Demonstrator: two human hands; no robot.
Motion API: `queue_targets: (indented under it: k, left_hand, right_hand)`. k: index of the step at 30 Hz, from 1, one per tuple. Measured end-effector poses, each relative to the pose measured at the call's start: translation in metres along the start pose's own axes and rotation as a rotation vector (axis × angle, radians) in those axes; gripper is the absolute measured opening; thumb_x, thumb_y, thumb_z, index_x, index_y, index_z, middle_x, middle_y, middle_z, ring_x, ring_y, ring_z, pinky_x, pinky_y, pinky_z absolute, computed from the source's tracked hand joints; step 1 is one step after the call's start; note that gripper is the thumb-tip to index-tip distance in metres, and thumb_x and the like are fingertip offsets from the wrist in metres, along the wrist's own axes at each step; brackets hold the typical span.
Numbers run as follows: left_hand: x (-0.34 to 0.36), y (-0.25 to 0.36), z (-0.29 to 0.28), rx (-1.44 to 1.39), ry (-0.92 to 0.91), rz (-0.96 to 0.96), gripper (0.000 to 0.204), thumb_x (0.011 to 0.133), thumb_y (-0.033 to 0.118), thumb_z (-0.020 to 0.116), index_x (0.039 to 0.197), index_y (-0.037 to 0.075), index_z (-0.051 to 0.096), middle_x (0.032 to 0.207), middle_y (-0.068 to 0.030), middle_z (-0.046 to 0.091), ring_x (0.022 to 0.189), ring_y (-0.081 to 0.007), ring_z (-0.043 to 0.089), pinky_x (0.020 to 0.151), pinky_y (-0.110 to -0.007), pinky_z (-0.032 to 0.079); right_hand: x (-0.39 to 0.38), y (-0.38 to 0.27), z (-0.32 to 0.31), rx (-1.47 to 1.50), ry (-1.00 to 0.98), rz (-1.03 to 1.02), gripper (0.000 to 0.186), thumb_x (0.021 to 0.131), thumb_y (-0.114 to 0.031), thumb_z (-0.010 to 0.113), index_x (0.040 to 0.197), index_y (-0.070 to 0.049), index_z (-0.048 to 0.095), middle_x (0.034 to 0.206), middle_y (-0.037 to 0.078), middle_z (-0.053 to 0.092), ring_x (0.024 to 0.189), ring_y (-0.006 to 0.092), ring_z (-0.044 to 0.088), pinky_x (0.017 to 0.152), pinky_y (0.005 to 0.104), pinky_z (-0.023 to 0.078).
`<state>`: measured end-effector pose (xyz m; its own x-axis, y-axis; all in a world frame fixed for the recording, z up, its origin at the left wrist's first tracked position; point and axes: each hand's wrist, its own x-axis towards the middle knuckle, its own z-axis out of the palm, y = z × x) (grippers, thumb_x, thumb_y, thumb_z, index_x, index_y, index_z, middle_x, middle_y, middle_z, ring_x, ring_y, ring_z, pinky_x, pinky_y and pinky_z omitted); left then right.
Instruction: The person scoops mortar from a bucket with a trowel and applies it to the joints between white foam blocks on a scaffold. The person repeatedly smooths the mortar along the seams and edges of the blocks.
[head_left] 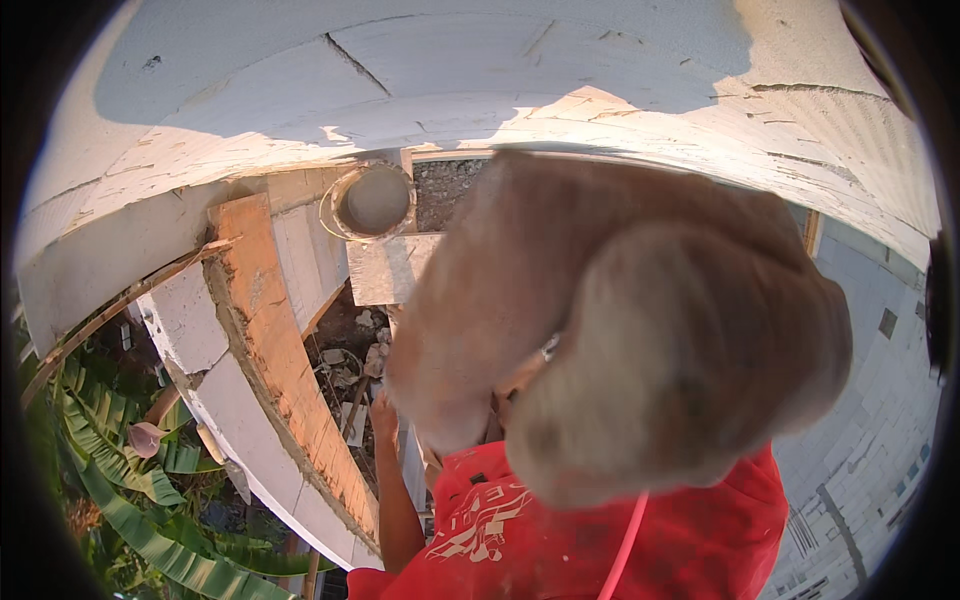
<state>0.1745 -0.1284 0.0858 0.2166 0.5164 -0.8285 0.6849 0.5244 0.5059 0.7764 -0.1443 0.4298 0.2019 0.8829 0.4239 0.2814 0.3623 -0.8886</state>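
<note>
My right hand [670,350], pale with dust and smeared by motion, fills the middle and right of the head view, very close to the camera. Two of its thick parts bend downward with a small gap between them; whether it holds anything does not show. My left hand [383,412] is small and lower down, at the end of a forearm rising beside the red shirt [480,520]. It is beside a small pale object and rubble, its fingers too small to make out. A round bucket [376,200] with grey contents stands beyond it, by the wall.
A pale block wall [430,70] curves across the far side. At left, an orange-brown board [265,300] lies along a low wall of white blocks [250,410]. Banana leaves [140,510] grow outside it. A pale board [385,268] lies near the bucket; rubble [345,375] is below.
</note>
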Motion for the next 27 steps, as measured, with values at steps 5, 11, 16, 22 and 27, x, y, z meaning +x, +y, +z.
queue_targets:
  k: [5,11,16,22,27]
  left_hand:
    - [-0.048,0.009,0.004,0.024,0.119,-0.155,0.036,0.094,0.016,0.068,0.125,-0.002,0.067,0.112,-0.0101,0.072,0.103,-0.0175,0.067,0.093,-0.032,0.052]
    - [-0.077,0.038,0.007,0.020,0.188,-0.163,0.034,0.093,0.018,0.068,0.120,-0.003,0.070,0.114,-0.0104,0.072,0.102,-0.0168,0.067,0.092,-0.031,0.052]
    - [-0.082,0.097,0.010,-0.136,0.153,0.118,0.038,0.094,0.021,0.068,0.127,0.002,0.067,0.119,-0.0068,0.071,0.108,-0.0150,0.066,0.090,-0.027,0.049]
    - [-0.177,0.288,-0.014,-0.152,-0.229,0.580,0.045,0.091,0.024,0.078,0.130,0.005,0.066,0.115,-0.0096,0.071,0.109,-0.0187,0.066,0.100,-0.036,0.049]
    - [-0.332,0.419,-0.025,0.058,-0.824,1.630,0.039,0.088,0.024,0.079,0.123,0.008,0.070,0.105,-0.0096,0.071,0.093,-0.0228,0.067,0.095,-0.046,0.049]
  right_hand:
    - [0.009,-0.011,-0.009,-0.059,0.068,0.067,0.049,0.070,0.010,0.069,0.116,-0.005,0.059,0.093,0.010,0.062,0.093,0.0251,0.069,0.077,0.0367,0.057]
    - [-0.004,-0.057,-0.003,-0.026,-0.054,0.279,0.024,0.079,-0.021,0.082,0.083,-0.005,0.064,0.096,0.015,0.068,0.091,0.0282,0.069,0.077,0.0404,0.055]
    - [-0.006,-0.094,0.025,0.057,-0.281,0.175,0.023,0.091,-0.013,0.073,0.078,0.000,0.059,0.112,0.019,0.065,0.102,0.0323,0.066,0.081,0.0419,0.055]
    - [0.002,-0.158,0.057,0.214,-0.438,-0.061,0.032,0.089,-0.008,0.068,0.120,-0.001,0.065,0.126,0.018,0.060,0.109,0.0365,0.065,0.086,0.0448,0.055]
    - [0.011,-0.229,0.083,0.436,-0.778,-0.502,0.024,0.094,-0.012,0.063,0.115,0.000,0.065,0.112,0.016,0.062,0.093,0.0334,0.063,0.078,0.0424,0.053]
